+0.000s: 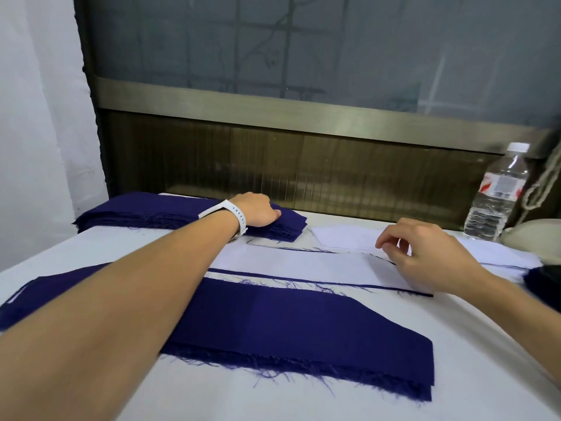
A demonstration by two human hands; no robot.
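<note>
Head: frayed navy stack (pixel 145 209), flat white strip (pixel 288 265)

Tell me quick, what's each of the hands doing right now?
Left hand: curled round the top of the stack of dark blue frayed fabric pieces.
Right hand: open, fingers loosely curled over the white fabric strip, holding nothing.

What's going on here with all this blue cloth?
A person is handling cut cloth pieces on a white table. The left hand grips the end of a navy stack at the far edge. The right hand, fingers loosely curled, is at a white strip and holds nothing. A wide navy piece lies nearest.
</note>
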